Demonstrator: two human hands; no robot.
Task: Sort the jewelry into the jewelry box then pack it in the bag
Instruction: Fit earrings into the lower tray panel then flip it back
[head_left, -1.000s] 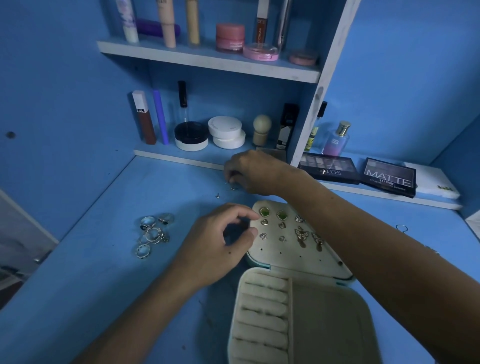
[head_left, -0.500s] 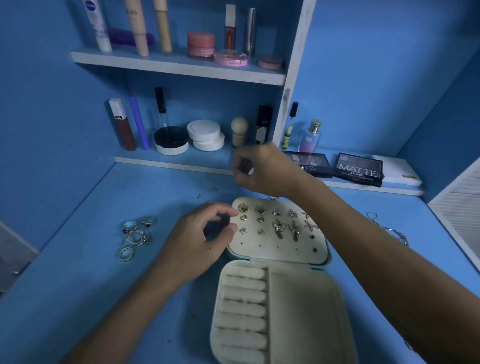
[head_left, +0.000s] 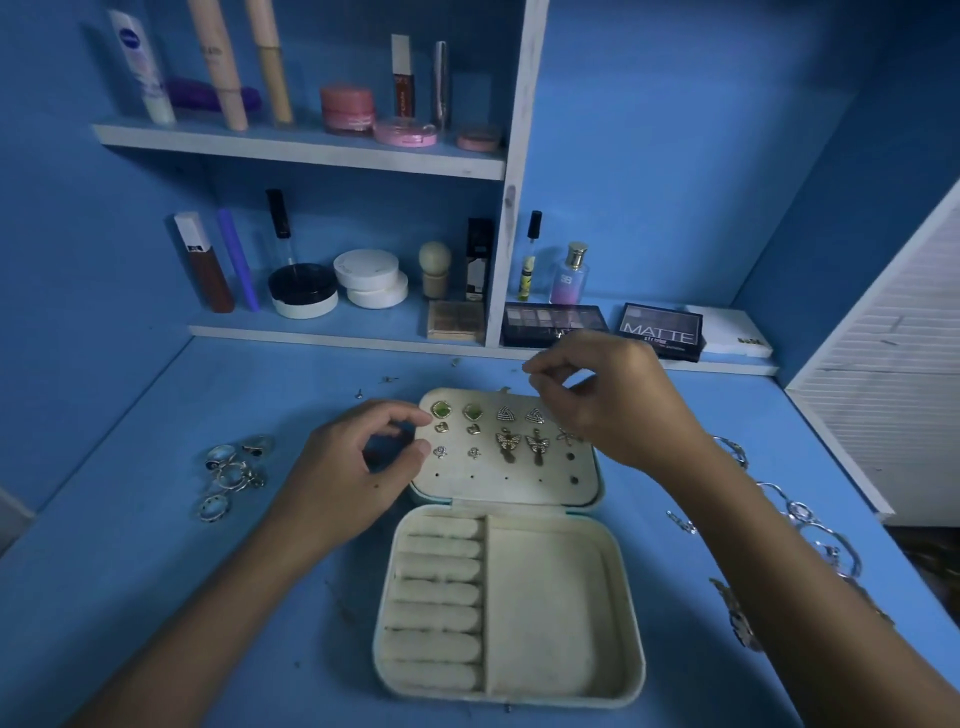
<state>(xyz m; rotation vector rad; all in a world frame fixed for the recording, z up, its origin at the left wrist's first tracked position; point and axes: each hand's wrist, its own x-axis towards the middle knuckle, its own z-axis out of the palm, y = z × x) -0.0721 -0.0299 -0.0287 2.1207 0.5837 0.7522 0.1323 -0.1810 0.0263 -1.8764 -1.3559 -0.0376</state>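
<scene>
Jewelry box (head_left: 519, 597), cream and velvety with rounded corners, lies open flat on the blue table (head_left: 156, 571) between my forearms. My right hand (head_left: 608, 400) hovers over the lid's 1 o'clock corner, thumb and forefinger pinched together on something too small to make out. My left hand (head_left: 353, 467) rests at the lid's 9 o'clock edge, fingers loosely curled, tips touching the rim, gripping nothing. The lid panel (head_left: 506, 447), dotted with small holes, carries at least nine earrings (head_left: 501, 431): two green squares, two triangles, two hearts, two butterflies, and small studs; my hand hides part of the row. The base has seven padded ring rolls (head_left: 439, 597) and one plain compartment. At 9 o'clock sits a heap of silver rings (head_left: 231, 473); at 3 o'clock, silver chains (head_left: 810, 525).
</scene>
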